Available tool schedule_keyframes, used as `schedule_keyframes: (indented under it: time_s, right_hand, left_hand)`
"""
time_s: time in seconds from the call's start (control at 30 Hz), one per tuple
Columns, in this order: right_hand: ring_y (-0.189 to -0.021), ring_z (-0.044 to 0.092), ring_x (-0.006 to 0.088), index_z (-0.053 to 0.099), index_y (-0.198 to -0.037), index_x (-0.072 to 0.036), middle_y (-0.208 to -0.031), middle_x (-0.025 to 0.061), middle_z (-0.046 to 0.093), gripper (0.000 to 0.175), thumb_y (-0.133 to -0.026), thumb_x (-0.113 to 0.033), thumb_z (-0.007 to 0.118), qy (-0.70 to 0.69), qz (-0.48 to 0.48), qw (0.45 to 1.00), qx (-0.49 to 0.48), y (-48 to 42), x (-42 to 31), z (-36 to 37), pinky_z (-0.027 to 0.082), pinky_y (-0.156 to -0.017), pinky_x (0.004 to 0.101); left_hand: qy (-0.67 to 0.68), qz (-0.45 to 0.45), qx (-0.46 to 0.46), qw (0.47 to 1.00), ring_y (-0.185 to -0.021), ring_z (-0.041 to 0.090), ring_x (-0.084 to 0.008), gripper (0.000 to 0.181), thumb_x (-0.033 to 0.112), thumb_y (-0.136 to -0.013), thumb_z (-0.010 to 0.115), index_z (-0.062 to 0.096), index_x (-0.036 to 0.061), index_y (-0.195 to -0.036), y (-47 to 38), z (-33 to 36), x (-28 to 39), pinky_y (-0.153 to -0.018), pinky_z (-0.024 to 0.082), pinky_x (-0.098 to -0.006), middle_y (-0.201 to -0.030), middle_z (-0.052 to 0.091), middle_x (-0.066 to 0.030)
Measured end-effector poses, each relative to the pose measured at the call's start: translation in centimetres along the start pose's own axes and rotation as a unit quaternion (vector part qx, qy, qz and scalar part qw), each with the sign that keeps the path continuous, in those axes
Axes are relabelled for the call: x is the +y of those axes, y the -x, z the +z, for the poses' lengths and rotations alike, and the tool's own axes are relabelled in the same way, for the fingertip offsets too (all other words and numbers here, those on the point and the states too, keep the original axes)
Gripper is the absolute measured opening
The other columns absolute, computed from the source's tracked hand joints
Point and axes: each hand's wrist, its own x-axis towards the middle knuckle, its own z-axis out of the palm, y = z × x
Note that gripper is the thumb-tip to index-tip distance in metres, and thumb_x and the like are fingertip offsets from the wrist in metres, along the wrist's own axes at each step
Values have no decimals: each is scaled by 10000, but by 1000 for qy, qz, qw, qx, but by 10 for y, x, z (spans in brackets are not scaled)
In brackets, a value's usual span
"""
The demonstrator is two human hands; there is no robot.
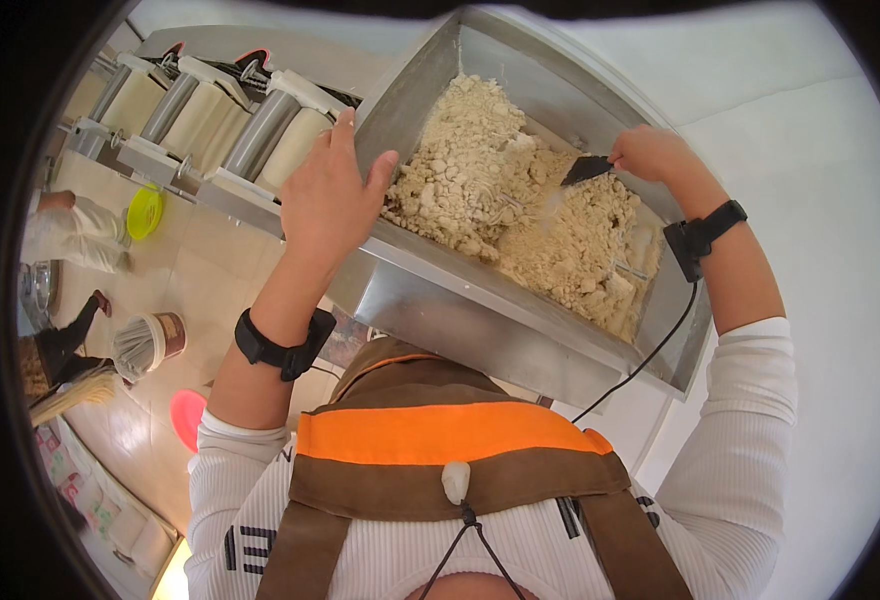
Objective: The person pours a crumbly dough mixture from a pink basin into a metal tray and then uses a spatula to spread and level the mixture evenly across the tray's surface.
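Crumbly, pale dough (470, 165) lies heaped in a deep stainless steel hopper (477, 296) before me. My right hand (646, 154) grips a black scraper (587, 170) over the right part of the heap, its blade at the dough's surface. Near the hopper's left wall, my left hand (335, 187) is spread with thumb and fingers apart and holds nothing; whether it touches the rim I cannot tell. Metal rods (631, 270) stick out of the dough in places.
Left of the hopper runs a dough sheeting machine with several steel rollers (261, 135). On the tiled floor are a yellow-green basin (145, 212), a bucket of sticks (147, 341) and a pink basin (188, 418). Other people are at the far left. A pale wall (830, 225) rises at the right.
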Motion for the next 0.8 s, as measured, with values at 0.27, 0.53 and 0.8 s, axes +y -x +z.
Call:
schedule_keyframes:
  time_s: [0.27, 0.53, 0.8]
  right_hand:
    - [-917, 669, 337, 738, -919, -86, -963, 147, 708, 165, -845, -150, 606, 17, -20, 999, 25, -36, -18, 18, 540, -781, 426]
    - [-924, 673, 280, 743, -988, -152, -981, 83, 714, 169, -856, -191, 644, -42, -37, 998, -25, 15, -20, 5, 538, -764, 410]
    - [-913, 671, 287, 741, -974, -168, -973, 70, 714, 182, -835, -244, 650, 36, -91, 995, -5, -2, -41, 9, 541, -742, 417]
  left_hand:
    - [6, -4, -6, 1000, -1076, 607, -372, 630, 438, -933, 553, 439, 11, -1381, -1, -3, 2, -879, 489, -445, -1235, 593, -198]
    - [17, -9, -15, 1000, -1050, 620, -379, 630, 439, -929, 558, 442, 12, -1378, -3, -4, 2, -869, 493, -449, -1226, 600, -202]
    - [2, 4, -7, 1000, -1052, 619, -373, 620, 440, -930, 556, 448, 20, -1374, -4, -3, 0, -870, 494, -448, -1227, 601, -199]
